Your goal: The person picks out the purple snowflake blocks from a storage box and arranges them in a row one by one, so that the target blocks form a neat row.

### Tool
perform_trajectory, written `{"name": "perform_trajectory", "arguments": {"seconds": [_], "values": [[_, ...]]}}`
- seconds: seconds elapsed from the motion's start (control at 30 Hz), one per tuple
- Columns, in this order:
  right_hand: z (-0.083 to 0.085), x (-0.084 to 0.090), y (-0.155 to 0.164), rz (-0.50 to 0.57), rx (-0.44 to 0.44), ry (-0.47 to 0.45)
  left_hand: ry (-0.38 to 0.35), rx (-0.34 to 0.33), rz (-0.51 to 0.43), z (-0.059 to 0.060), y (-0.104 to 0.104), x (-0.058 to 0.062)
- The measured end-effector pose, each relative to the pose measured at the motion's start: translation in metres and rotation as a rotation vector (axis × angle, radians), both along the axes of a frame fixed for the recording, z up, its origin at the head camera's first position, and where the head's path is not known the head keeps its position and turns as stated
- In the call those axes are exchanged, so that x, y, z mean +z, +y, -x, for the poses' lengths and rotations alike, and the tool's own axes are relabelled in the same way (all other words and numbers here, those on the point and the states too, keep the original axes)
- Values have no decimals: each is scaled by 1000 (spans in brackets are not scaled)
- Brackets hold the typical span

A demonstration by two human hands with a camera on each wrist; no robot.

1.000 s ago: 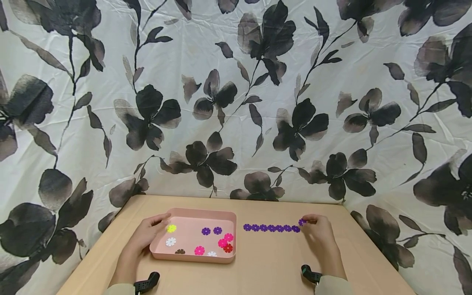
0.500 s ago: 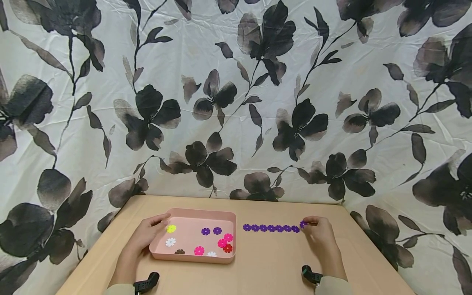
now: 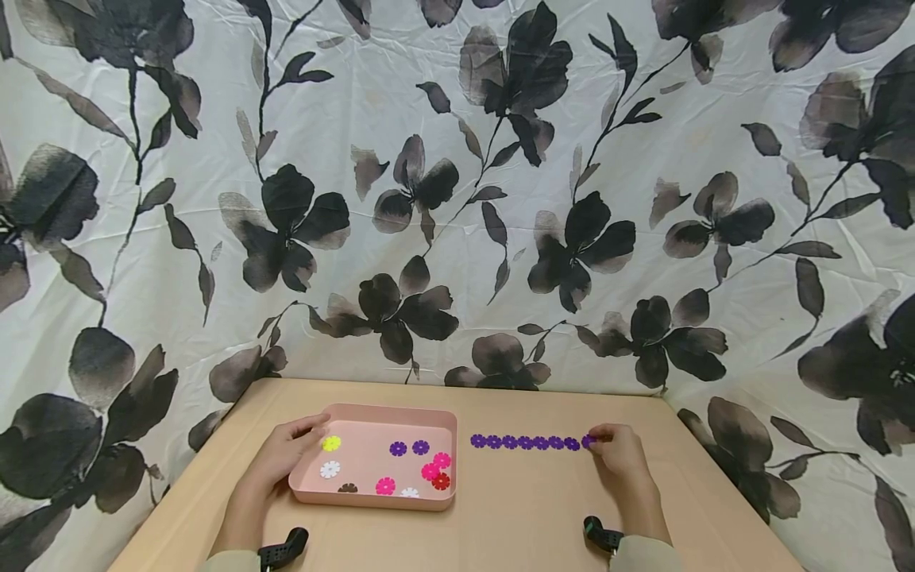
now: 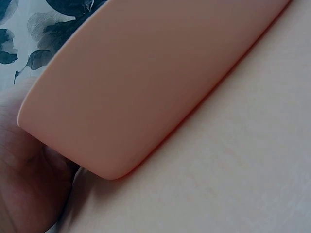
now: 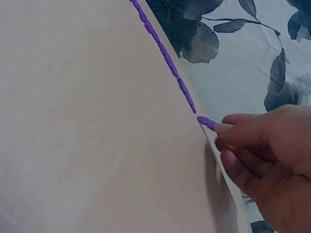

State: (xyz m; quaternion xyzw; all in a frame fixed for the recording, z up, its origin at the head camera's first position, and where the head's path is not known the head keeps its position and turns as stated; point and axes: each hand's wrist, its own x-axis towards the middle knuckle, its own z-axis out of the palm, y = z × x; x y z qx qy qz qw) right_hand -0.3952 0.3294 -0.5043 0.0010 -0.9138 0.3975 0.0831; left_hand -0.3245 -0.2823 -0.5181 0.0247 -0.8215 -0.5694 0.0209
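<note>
A purple flower-shaped piece (image 5: 206, 122) is pinched between the thumb and fingers of my right hand (image 3: 623, 457). It is at the right end of a row of similar purple flower pieces (image 3: 525, 442), a narrow gap from the last one in the right wrist view. My left hand (image 3: 282, 457) grips the left side of a shallow pink tray (image 3: 372, 502), fingers at the rim; in the left wrist view the tray's wall (image 4: 121, 87) hides part of the hand. Inside the tray lie two purple flowers (image 3: 409, 448).
The tray also bears a yellow flower (image 3: 332, 443), white ones (image 3: 330, 469), a brown one (image 3: 348, 488), pink ones (image 3: 385, 485) and a red one (image 3: 441, 481). A floral cloth (image 3: 493, 199) hangs behind the wooden table (image 3: 529, 516).
My right hand has lowered slightly, bringing the pinched purple flower down into line with the row's right end. The left hand and the tray have stayed put.
</note>
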Motion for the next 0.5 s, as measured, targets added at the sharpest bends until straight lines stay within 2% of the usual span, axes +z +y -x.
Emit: {"name": "perform_trajectory", "arguments": {"seconds": [0.4,0.5], "values": [[0,1,-2,-40,-9,-21,6,-1,1,0,0,-1],[-1,2,-2,-54,-25,9,12,-2,-2,0,0,-2]]}}
